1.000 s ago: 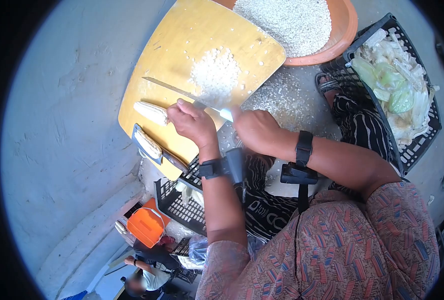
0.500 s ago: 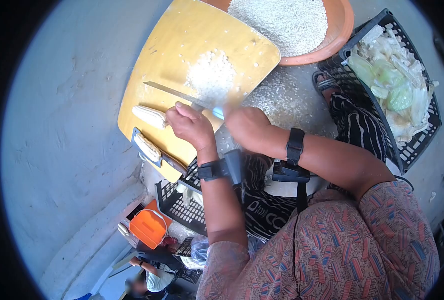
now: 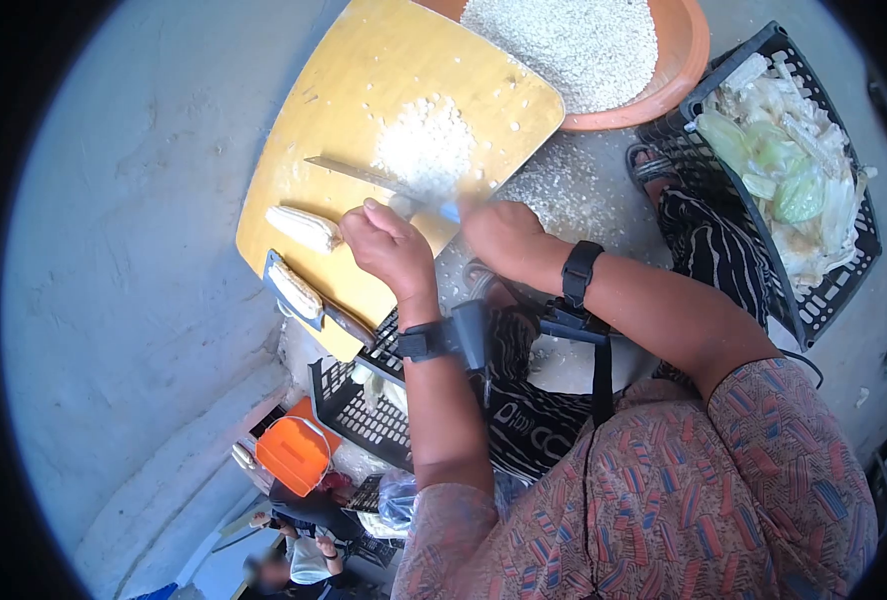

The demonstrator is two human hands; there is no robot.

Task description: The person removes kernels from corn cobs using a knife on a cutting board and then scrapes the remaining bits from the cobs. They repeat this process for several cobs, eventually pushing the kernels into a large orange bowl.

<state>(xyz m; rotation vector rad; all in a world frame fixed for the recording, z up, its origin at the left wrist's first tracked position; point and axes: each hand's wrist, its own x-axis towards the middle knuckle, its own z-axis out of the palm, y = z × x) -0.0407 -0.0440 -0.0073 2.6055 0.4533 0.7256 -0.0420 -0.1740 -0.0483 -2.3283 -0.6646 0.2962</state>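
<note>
My right hand [image 3: 506, 236] is closed around the blue handle of a knife [image 3: 359, 174], its fingers partly smeared by motion. The long blade points left over the yellow board [image 3: 334, 110], just beyond my left hand [image 3: 389, 248]. My left hand is closed, and the pale round end of a corn cob [image 3: 402, 206] shows past its fingers; the rest is hidden. White corn kernels [image 3: 426, 140] lie heaped on the board beyond the blade. Left of my left hand rests a whole white corn cob [image 3: 304, 229]. Nearer the board's edge, another cob [image 3: 295, 287] lies on a wide blade with a brown handle [image 3: 348, 324].
An orange basin [image 3: 679, 75] full of kernels stands beyond the board. At right, a black crate [image 3: 809, 315] holds stripped cobs and a greenish plastic bag. Another black crate [image 3: 364, 415] sits below the board, near an orange bucket [image 3: 294, 455]. Kernels litter the floor. Another person [image 3: 309, 560] is at bottom left.
The knife and my right hand have shifted slightly to the right. My left hand has moved a little right too. The other person's arms have changed position.
</note>
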